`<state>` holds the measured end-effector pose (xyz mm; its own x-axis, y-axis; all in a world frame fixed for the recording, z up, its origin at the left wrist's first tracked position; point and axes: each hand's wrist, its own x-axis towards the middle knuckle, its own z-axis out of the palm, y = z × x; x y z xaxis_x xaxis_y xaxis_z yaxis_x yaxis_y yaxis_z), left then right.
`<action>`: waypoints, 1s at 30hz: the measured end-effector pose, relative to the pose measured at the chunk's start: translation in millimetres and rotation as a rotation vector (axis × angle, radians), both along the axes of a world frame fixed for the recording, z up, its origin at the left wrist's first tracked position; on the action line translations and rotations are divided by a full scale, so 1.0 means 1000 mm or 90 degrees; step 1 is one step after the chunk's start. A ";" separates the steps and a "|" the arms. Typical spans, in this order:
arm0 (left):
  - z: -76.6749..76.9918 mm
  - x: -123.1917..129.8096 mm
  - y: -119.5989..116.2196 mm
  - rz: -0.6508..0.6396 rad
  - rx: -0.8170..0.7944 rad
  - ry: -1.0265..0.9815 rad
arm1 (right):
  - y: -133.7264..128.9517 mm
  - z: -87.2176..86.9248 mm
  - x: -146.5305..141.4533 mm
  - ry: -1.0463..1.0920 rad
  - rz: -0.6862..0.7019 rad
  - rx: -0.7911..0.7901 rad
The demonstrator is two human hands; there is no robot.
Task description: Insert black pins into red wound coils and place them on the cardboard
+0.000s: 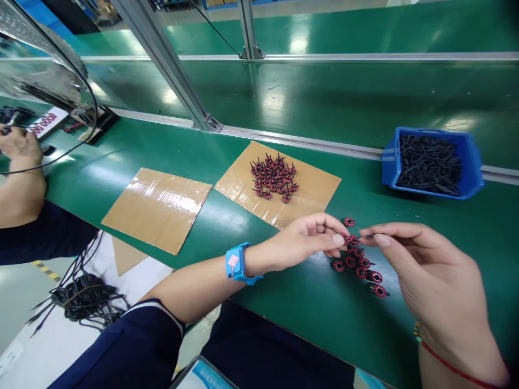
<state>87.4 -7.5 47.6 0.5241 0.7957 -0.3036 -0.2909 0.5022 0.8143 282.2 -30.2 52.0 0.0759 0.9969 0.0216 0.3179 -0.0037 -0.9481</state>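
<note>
My left hand (310,237), with a blue wrist strap (240,263) on its wrist, pinches a small red-and-black wound ring coil (351,239) between thumb and fingertips. From the right, my right hand (425,270) holds a thin short black sleeve (370,235) between thumb and forefinger. The sleeve's tip is at the coil's edge; whether it is on a lead I cannot tell. Under and around my fingertips, several loose coils (360,272) lie on the green table. Another coil (349,221) lies just beyond them.
A pile of coils with black stubs (273,175) rests on a cardboard sheet (312,186). Left of it lies another cardboard sheet (158,208). A blue bin (432,193) holds many black sleeves. A co-worker's hand (22,146) and a black cable bundle (85,297) are at left.
</note>
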 end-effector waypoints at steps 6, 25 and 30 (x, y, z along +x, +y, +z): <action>-0.005 -0.001 0.000 0.006 -0.016 -0.029 | 0.001 0.003 -0.003 0.059 -0.011 0.040; -0.006 -0.002 -0.001 -0.132 -0.108 -0.085 | 0.007 -0.004 0.002 0.080 0.262 -0.056; -0.006 -0.002 0.000 -0.137 -0.138 -0.111 | 0.005 -0.005 -0.001 0.097 0.275 -0.001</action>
<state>85.3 -7.9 41.5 0.7313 0.5881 -0.3455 -0.2845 0.7233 0.6292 281.2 -25.1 47.0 -0.3449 0.9378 0.0404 0.1471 0.0965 -0.9844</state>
